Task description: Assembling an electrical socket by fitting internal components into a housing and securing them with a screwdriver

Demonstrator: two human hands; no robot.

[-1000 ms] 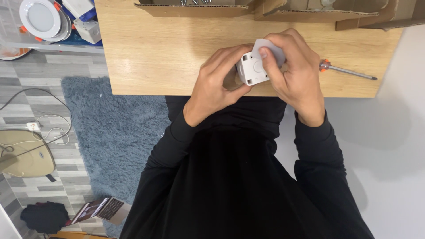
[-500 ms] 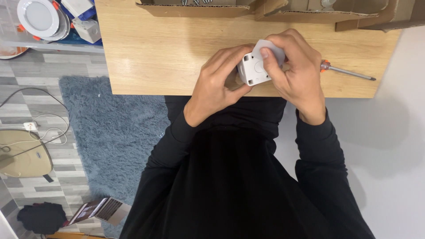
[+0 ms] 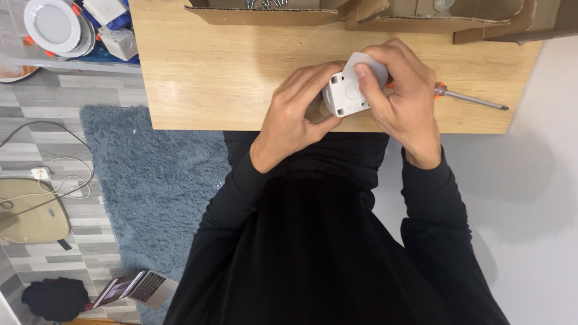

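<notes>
Both hands raised over the near edge of a wooden table, black sleeves running back toward the body. Left hand curled around the lower left side of a small white plastic box, thumb underneath, fingers bent over its top corner. Right hand closed over the box from the right, index finger pressing across its upper face, the remaining fingers wrapped behind. Box held between the two hands just above the table edge: square, white, rounded corners, a shallow round mark at the centre of the visible face and small holes near the corners; a rounded white part showing at its top. Just right of the right hand, an orange-handled screwdriver lying on the table. Along the far edge, open cardboard boxes; a few screws visible in the left one, other contents too cropped to tell.
</notes>
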